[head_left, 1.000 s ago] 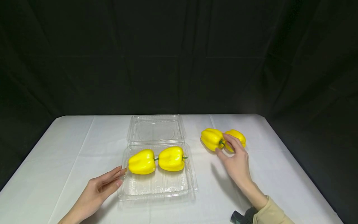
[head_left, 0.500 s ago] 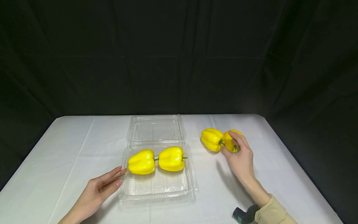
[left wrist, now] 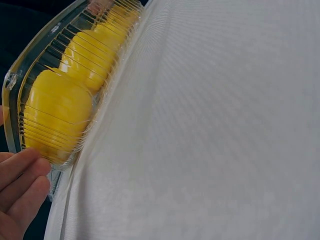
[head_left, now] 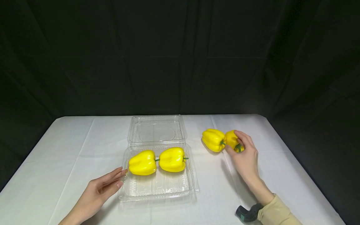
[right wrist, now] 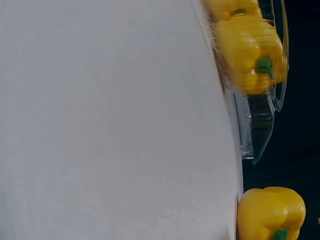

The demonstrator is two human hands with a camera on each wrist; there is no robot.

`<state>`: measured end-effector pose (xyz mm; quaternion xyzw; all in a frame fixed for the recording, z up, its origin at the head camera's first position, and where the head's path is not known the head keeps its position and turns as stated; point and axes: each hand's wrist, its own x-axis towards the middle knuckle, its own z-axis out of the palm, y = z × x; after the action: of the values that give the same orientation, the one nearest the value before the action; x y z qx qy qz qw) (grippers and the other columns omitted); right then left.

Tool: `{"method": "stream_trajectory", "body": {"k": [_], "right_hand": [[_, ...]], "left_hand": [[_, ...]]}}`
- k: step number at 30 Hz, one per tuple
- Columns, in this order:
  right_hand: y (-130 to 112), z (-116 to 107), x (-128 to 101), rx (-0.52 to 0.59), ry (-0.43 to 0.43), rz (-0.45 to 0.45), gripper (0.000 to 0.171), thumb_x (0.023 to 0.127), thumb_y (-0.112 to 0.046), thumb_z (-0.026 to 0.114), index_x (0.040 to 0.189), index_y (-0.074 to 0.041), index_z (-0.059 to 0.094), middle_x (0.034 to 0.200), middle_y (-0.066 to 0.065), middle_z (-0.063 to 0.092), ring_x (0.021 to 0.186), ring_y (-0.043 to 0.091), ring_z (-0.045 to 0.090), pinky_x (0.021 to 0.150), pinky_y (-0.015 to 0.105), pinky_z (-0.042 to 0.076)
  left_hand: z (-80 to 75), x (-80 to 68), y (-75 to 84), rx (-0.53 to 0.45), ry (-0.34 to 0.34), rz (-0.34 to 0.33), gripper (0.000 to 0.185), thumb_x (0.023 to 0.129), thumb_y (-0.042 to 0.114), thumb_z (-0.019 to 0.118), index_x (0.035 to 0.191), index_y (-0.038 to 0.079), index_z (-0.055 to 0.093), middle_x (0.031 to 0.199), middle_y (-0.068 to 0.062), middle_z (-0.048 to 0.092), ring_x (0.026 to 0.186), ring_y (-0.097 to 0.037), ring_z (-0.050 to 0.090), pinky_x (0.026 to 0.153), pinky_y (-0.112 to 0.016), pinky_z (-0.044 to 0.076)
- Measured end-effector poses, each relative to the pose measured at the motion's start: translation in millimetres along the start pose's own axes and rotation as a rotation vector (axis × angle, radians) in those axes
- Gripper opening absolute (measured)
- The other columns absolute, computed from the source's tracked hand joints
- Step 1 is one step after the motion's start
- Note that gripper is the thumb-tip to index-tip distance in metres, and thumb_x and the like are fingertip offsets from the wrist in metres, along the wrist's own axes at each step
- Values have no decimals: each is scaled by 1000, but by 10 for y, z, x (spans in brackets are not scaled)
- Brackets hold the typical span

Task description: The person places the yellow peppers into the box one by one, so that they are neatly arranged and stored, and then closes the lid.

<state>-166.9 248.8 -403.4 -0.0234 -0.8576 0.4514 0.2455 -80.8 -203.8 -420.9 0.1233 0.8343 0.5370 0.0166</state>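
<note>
A clear plastic clamshell container point(head_left: 157, 187) lies with its lid folded back. Two yellow bell peppers, a left one point(head_left: 142, 162) and a right one point(head_left: 172, 159), rest on their sides in its base. My left hand point(head_left: 97, 192) touches the container's left edge with relaxed, nearly straight fingers; in the left wrist view its fingertips point(left wrist: 31, 167) meet the ribbed wall. To the right, my right hand point(head_left: 244, 157) curls thumb and fingers around a yellow bell pepper point(head_left: 231, 139), partly hidden by the hand. Touching or nearly touching it is another yellow bell pepper point(head_left: 213, 140).
The lid point(head_left: 157, 129) lies flat behind the base. A white cloth point(head_left: 70, 150) covers the table, with black drapes point(head_left: 180, 62) behind and at the sides. A dark wrist device point(head_left: 247, 214) sits by the right sleeve point(head_left: 277, 212).
My right hand has shifted right from between the two loose peppers onto the right one. That pepper has turned, and its green stem now shows. The left hand and container have stayed still.
</note>
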Motion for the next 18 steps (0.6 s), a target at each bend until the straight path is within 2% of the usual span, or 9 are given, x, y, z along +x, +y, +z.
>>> {"method": "stream_trajectory", "body": {"k": [4, 9, 18], "right_hand": [[21, -21, 23, -17, -7, 26, 57, 84, -1, 76, 137, -3, 56, 141, 10, 53, 131, 29, 53, 110, 38, 44], [47, -44, 48, -30, 16, 8, 56, 84, 0, 75, 137, -2, 57, 140, 11, 54, 129, 29, 55, 109, 39, 45], [81, -82, 79, -54, 39, 23, 55, 85, -3, 75, 137, -3, 56, 140, 12, 53, 130, 31, 53, 111, 42, 43]], "left_hand": [[1, -1, 1, -5, -1, -10, 54, 98, 23, 66, 143, -3, 50, 136, -11, 63, 118, 1, 59, 91, -13, 51], [6, 1, 7, 6, 0, -31, 55, 98, 25, 66, 143, -2, 50, 136, -11, 63, 118, 0, 59, 90, -13, 51], [3, -2, 9, 4, -1, -24, 55, 98, 24, 66, 143, -2, 50, 136, -11, 63, 118, -2, 60, 90, -13, 51]]}}
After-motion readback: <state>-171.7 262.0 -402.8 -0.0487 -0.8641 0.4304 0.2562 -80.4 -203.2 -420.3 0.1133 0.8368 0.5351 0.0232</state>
